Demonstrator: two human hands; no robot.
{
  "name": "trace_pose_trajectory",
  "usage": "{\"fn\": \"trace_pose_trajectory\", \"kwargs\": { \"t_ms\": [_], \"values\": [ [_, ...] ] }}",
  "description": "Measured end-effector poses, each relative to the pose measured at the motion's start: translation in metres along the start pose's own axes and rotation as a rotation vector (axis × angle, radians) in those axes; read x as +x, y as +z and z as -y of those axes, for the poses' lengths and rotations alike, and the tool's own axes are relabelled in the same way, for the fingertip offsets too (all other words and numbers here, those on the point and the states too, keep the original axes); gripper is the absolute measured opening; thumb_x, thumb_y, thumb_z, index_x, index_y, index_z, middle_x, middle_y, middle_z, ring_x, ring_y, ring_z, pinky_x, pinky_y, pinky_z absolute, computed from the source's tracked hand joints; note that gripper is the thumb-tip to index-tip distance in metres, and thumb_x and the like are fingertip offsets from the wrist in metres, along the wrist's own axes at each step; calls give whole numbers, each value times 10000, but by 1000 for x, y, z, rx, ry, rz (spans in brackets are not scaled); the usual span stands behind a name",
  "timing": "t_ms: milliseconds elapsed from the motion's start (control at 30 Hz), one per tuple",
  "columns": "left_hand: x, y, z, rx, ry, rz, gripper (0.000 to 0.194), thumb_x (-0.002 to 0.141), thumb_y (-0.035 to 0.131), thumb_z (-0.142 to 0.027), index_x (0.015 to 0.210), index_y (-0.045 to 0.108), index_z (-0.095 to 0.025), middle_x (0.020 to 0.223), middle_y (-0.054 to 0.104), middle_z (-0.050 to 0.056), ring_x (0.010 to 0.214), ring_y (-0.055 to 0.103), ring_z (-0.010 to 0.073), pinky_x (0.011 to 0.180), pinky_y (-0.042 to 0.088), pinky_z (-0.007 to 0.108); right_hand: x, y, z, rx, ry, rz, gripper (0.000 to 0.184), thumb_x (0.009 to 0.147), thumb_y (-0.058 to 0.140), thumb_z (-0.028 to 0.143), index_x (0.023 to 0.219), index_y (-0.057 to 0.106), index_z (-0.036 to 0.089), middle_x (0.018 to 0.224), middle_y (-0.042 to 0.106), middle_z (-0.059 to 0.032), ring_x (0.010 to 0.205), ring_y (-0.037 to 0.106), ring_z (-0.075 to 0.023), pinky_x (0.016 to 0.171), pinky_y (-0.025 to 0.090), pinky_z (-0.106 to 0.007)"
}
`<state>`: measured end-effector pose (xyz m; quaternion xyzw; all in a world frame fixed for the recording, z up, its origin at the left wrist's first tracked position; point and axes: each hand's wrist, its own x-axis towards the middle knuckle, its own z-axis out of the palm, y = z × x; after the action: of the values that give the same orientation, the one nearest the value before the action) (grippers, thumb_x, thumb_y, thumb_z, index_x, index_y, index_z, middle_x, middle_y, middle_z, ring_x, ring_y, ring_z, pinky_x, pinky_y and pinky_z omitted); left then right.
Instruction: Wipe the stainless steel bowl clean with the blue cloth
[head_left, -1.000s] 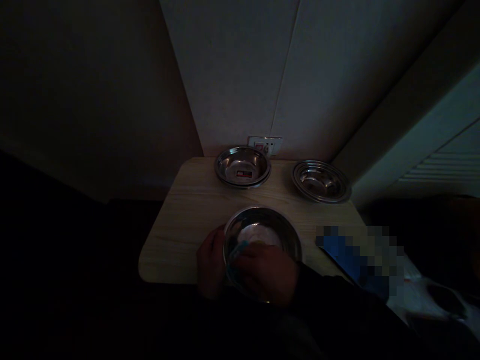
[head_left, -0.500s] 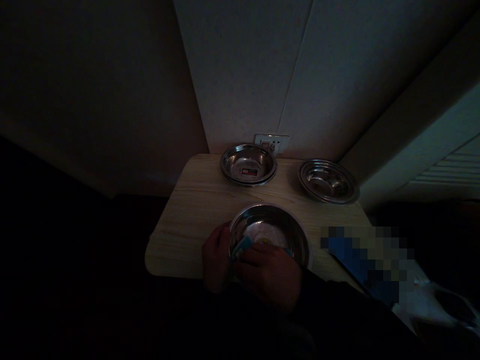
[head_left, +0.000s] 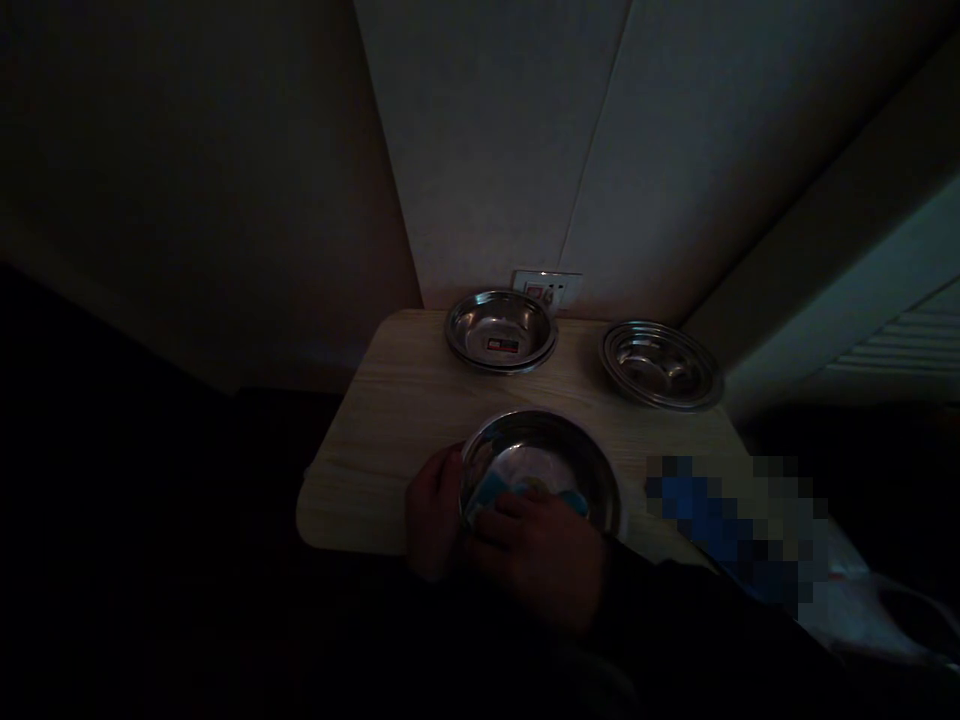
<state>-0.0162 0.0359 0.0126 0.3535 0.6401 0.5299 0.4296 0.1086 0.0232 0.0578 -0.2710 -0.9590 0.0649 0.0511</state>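
Observation:
A shiny metal bowl point(head_left: 577, 450) stands at the near edge of a small wooden table. My left hand point(head_left: 435, 510) is closed on its left rim, with the thumb on top. Inside the bowl my right hand point(head_left: 536, 550) presses a blue cloth point(head_left: 491, 488) against the near left wall, fingers curled over it. Part of the cloth shows beyond the knuckles on both sides; the rest is hidden under the hand. The picture is dark, so the fingertips are hard to make out.
On the pale wooden table point(head_left: 360, 430), nested metal bowls point(head_left: 502, 325) with a label inside stand at the back. More stacked bowls point(head_left: 660, 365) sit at the back right. A wall socket point(head_left: 547, 287) is behind. Something blue and blurred point(head_left: 705, 520) lies at the right edge.
My right hand has shifted slightly within the bowl, and more of the blue cloth shows now. My left hand keeps its hold on the rim. The whole view has moved a little.

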Motion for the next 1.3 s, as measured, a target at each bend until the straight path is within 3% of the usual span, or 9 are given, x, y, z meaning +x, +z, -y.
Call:
{"fn": "trace_pose_trajectory", "kwargs": {
  "t_ms": [133,233,367,500,700,833,1033,1300],
  "values": [
    [0,0,2,12,-48,-7,346,763,487,-419,871,672,-147,812,701,51,707,612,156,637,469,250,-11,-8,1,18,23,70,182,881,459,239,815,624,203,777,633,0,716,532,-146,542,321,-292],
    [4,1,5,-16,-56,13,362,753,510,-430,899,670,-140,858,701,63,756,620,173,673,472,268,-29,-15,-8,40,10,100,124,851,506,238,799,615,208,784,635,12,728,540,-151,558,341,-282],
    [6,1,6,-39,-39,54,368,763,504,-436,902,672,-139,890,696,70,796,617,179,708,471,275,-39,-16,-21,97,145,35,119,839,514,218,892,619,198,812,635,-21,740,542,-153,617,379,-274],
    [-2,0,4,-78,-52,13,376,794,457,-439,916,657,-145,896,690,64,787,614,169,701,473,267,-31,-11,-20,125,268,-52,177,855,478,220,964,615,195,813,629,-44,784,551,-175,653,400,-281],
    [-13,0,9,45,-74,-20,387,809,430,-459,905,638,-147,829,680,53,686,590,152,630,460,251,-17,-2,-9,164,258,88,128,845,508,245,859,630,209,823,644,-27,797,564,-177,655,403,-273],
    [-10,2,10,53,-38,-14,333,806,455,-409,911,643,-154,881,686,57,760,610,164,690,465,256,-5,8,-9,209,238,69,107,831,530,246,824,629,205,825,653,-11,769,571,-161,624,384,-259],
    [-10,2,12,4,-53,-35,365,801,465,-429,969,646,-160,962,685,72,851,621,188,758,470,283,15,16,-22,199,385,12,190,879,446,247,884,629,194,866,651,-37,799,581,-160,618,366,-258],
    [-9,0,13,21,-40,-55,376,777,495,-442,974,659,-166,942,695,65,831,625,185,734,474,273,3,8,-25,276,345,104,174,854,464,261,879,632,218,854,651,-23,815,583,-156,618,359,-247]
  ]
}}
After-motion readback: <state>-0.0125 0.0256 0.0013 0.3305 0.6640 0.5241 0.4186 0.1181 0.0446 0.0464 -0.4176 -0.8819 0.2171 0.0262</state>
